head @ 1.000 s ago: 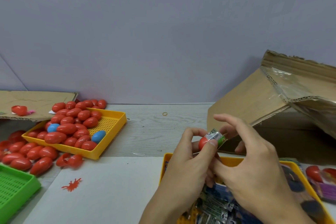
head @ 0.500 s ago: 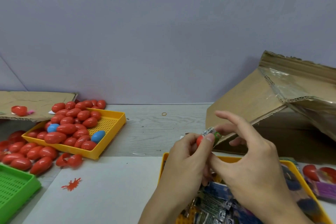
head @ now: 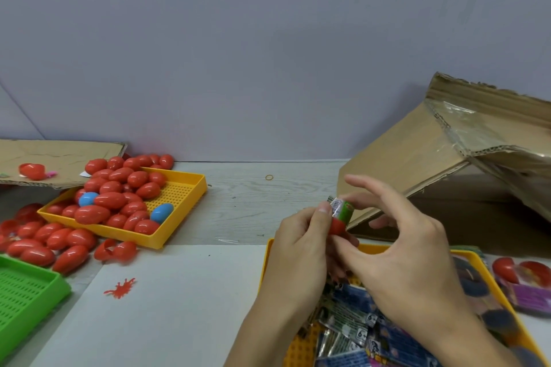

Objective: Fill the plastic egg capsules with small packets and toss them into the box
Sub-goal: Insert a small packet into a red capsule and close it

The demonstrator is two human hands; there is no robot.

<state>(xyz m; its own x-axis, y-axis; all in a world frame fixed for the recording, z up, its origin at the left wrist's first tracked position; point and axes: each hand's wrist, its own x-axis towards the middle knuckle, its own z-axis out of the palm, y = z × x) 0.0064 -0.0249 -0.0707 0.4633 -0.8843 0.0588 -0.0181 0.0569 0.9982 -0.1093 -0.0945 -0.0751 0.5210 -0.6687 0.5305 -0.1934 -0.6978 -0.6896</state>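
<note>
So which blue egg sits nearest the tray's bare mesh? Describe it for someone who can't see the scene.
Find the yellow tray heaped with red eggs at the table's left. On the heap's right edge, beside the bare mesh, lies a blue egg. The other blue one is buried among red eggs further left.

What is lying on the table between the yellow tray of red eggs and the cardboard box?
In the head view, only a small rubber band lies between yellow tray and cardboard box.
</note>
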